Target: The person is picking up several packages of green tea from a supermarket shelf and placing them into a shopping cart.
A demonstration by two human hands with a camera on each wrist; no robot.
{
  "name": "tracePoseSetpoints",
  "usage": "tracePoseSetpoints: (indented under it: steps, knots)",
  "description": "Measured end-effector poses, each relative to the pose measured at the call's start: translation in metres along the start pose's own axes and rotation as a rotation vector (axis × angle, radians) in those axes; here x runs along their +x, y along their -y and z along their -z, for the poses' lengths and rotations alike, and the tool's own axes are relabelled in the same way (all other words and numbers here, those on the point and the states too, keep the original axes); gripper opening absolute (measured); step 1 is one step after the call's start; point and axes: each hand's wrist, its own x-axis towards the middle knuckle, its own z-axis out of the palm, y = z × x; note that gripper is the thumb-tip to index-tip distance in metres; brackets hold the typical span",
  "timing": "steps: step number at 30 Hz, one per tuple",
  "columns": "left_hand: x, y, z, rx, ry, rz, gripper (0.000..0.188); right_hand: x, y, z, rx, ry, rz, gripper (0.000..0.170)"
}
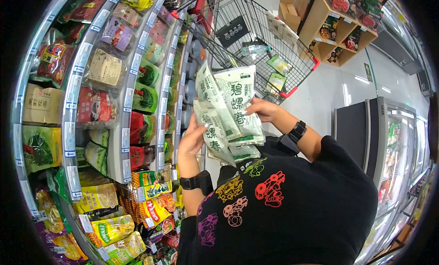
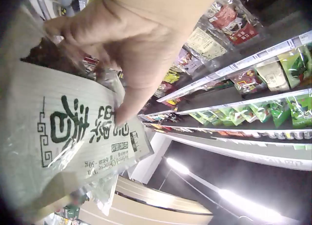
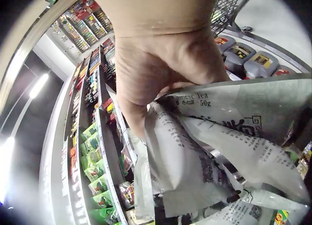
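Several pale green tea bags with dark green Chinese characters are fanned out in front of the person's chest. The left hand grips the bag nearest the body by its left edge. In the left wrist view, that hand's thumb presses on the printed face of the tea bag. From the other side, the right hand pinches the larger bag, thumb on its front. The right wrist view has the tea bags bunched beneath the right hand, its fingertips partly hidden.
A wire shopping cart stands ahead, holding a plastic bottle and a few green packets. Shelves of bagged dry goods rise close on the left. To the right are a wooden display rack and a glass-fronted cooler.
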Motion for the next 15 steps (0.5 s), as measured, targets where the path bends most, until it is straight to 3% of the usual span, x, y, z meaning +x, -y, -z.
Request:
tracePoseSetpoints:
  steps: [5, 9, 11, 15]
  knots:
    - [-0.009, 0.006, 0.001, 0.014, -0.016, -0.078, 0.071, -0.003, -0.019, -0.007, -0.039, 0.034, 0.015, 0.055]
    - [-0.010, 0.021, 0.013, -0.065, 0.032, -0.027, 0.071, -0.012, -0.034, -0.013, -0.022, 0.036, 0.037, 0.053]
    - [-0.011, 0.020, 0.004, 0.067, 0.062, -0.037, 0.071, -0.015, -0.042, -0.019, 0.030, 0.040, 0.101, 0.049]
    - [0.005, 0.041, -0.001, 0.222, 0.159, -0.010, 0.073, -0.035, -0.050, -0.039, -0.101, -0.378, 0.237, 0.048]
